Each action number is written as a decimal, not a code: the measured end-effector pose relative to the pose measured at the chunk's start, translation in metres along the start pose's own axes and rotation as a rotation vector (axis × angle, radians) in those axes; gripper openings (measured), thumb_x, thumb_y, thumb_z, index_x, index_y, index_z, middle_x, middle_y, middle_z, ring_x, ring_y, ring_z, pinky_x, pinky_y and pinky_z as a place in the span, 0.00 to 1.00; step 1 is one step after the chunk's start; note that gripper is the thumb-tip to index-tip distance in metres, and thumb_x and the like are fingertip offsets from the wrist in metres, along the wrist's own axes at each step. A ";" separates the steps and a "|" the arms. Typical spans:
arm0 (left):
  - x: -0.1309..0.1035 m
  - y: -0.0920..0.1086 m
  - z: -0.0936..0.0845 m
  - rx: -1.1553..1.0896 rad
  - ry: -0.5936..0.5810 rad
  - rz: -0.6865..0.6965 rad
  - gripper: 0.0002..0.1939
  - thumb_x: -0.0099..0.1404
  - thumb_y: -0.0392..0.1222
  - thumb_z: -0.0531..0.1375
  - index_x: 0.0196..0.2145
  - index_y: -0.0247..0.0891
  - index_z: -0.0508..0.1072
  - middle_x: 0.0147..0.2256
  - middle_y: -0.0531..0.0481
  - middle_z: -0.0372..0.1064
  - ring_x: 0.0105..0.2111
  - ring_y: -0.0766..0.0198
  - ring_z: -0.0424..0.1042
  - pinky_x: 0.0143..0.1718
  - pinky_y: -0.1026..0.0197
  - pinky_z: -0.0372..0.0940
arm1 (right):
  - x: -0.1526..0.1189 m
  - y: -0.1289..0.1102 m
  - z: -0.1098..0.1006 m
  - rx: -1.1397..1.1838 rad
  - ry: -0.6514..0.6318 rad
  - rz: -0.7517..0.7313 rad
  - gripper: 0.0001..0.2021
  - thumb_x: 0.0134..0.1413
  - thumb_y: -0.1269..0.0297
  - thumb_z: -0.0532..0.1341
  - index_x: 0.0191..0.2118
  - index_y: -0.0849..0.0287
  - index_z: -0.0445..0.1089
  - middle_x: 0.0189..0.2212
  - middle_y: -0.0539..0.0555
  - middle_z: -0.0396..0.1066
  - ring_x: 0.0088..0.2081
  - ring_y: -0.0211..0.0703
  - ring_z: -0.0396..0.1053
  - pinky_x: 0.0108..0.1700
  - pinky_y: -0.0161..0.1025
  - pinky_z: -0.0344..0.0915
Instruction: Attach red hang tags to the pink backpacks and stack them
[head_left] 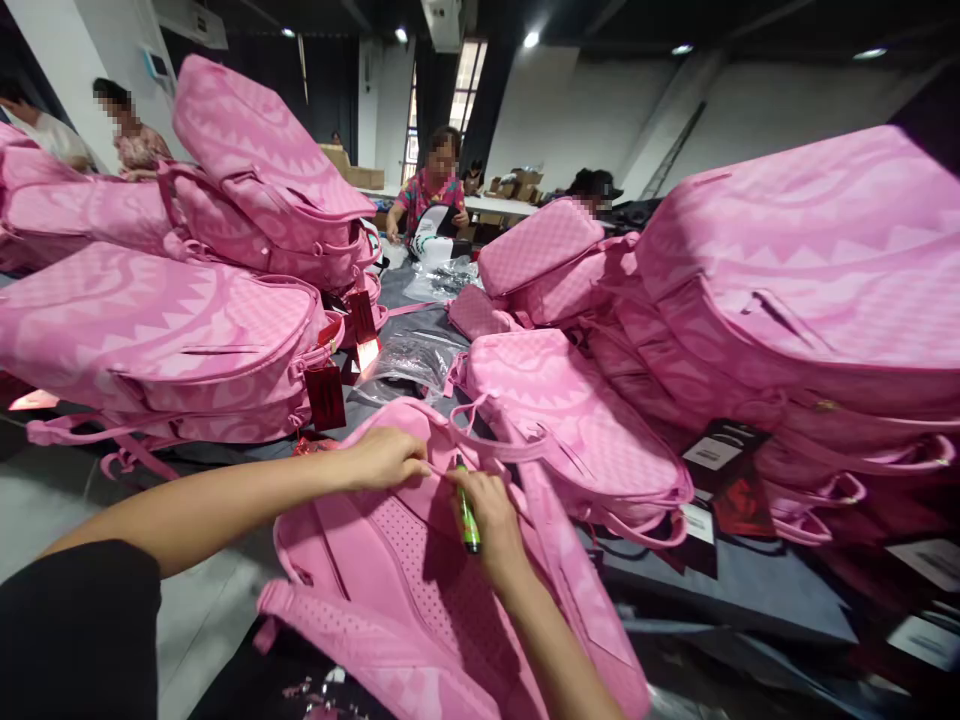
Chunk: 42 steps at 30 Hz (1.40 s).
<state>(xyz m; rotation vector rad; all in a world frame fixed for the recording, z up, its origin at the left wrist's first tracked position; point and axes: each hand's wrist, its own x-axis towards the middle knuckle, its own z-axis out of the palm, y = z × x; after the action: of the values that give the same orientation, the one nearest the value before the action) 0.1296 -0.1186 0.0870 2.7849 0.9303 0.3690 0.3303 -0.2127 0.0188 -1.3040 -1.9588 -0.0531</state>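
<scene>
A pink backpack [352,540] lies in front of me with its padded, perforated back panel and shoulder straps facing up. My left hand [386,458] is closed on the fabric near the top of this backpack, fingertips pinched together. Close beside it, my right hand [491,515] is wrapped round a green marker [468,515] with a black end, its fingertips also at the backpack's top part. What the right fingertips touch there is partly hidden.
Pink backpacks are piled at left [165,320] and right [810,270], some with hanging tags [325,397]. A smaller pink bag [570,410] lies just right of my work. Clear plastic wrapping [409,365] lies on the dark table. Across it, a person [435,190] handles a black-and-white item.
</scene>
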 end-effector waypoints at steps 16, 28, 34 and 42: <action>0.057 -0.036 0.031 0.269 -0.090 0.113 0.57 0.55 0.53 0.69 0.70 0.34 0.42 0.60 0.34 0.61 0.56 0.44 0.62 0.53 0.47 0.57 | -0.034 -0.018 0.023 0.100 -0.005 0.054 0.13 0.62 0.71 0.57 0.51 0.54 0.67 0.42 0.56 0.71 0.46 0.48 0.69 0.46 0.47 0.65; 0.048 -0.017 0.051 0.410 -0.097 0.202 0.54 0.58 0.48 0.68 0.70 0.40 0.39 0.66 0.27 0.49 0.62 0.39 0.56 0.58 0.38 0.52 | -0.030 0.003 0.023 0.268 -0.024 0.380 0.15 0.61 0.57 0.59 0.50 0.57 0.65 0.40 0.57 0.75 0.39 0.48 0.74 0.41 0.45 0.70; 0.048 -0.017 0.047 0.366 -0.070 0.181 0.46 0.63 0.43 0.62 0.71 0.40 0.40 0.66 0.33 0.50 0.62 0.41 0.55 0.58 0.41 0.51 | 0.002 0.010 0.000 0.449 -0.208 0.444 0.11 0.57 0.57 0.64 0.42 0.57 0.74 0.38 0.54 0.77 0.38 0.46 0.75 0.43 0.43 0.70; 0.054 -0.021 0.048 0.363 -0.069 0.020 0.53 0.57 0.45 0.68 0.70 0.38 0.42 0.65 0.30 0.51 0.55 0.40 0.62 0.50 0.43 0.57 | 0.022 0.019 0.014 0.310 -0.335 0.291 0.10 0.57 0.63 0.61 0.42 0.58 0.76 0.38 0.56 0.78 0.38 0.47 0.75 0.42 0.44 0.70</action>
<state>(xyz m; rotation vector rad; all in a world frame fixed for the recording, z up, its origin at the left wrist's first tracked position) 0.1731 -0.0739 0.0457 3.1090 1.0459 0.1130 0.3335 -0.1807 0.0153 -1.4369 -1.9246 0.6228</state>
